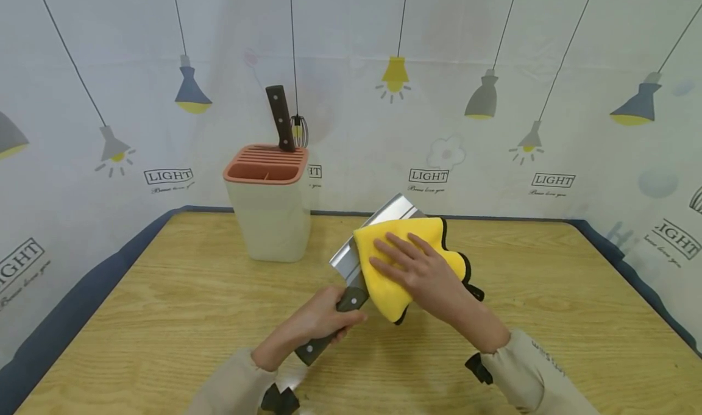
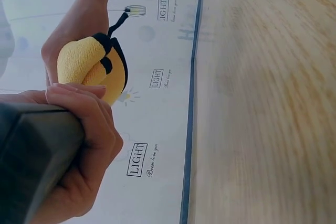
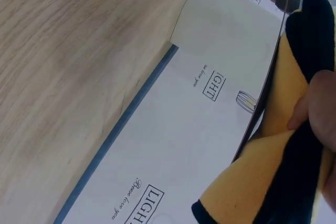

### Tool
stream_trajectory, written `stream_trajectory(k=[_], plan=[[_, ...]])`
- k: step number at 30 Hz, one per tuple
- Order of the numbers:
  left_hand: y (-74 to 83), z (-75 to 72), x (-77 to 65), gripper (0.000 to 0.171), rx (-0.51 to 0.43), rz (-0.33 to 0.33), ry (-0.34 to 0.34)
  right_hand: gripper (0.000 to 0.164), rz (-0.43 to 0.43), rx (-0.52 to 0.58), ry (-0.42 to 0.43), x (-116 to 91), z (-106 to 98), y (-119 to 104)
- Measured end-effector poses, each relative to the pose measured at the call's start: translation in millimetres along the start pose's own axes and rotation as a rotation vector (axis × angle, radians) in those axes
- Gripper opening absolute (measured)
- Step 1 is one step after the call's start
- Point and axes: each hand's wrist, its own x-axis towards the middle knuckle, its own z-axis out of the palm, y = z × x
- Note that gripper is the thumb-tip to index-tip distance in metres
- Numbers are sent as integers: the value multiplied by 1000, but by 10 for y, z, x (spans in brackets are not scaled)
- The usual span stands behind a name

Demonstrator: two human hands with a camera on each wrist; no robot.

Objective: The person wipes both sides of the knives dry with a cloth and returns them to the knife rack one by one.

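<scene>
My left hand grips the dark riveted handle of a cleaver, seen from behind in the left wrist view. The cleaver's broad shiny blade points up and away to the right, above the table. A yellow cloth with black edging covers much of the blade. My right hand lies over the cloth, fingers spread across its upper face. In the right wrist view, the thumb holds the folded cloth from beneath, beside the blade's thin edge.
A pale knife block with an orange slotted top stands at the back left of the wooden table. One dark-handled knife sits upright in it. Behind the table hangs a white backdrop printed with lamps.
</scene>
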Motion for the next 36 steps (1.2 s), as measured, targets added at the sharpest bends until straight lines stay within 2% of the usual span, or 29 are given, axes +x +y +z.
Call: stream_trajectory(k=[14,25,36], plan=[[18,3,-4,18,-29,-5,6,49,-74,82,28,3,11,-58],[14,5,0,16,-37,2,7,46,-119,47,12,25,-30,-66],[17,3,-3,18,-48,22,10,51,-114,11,18,8,-21,-36]])
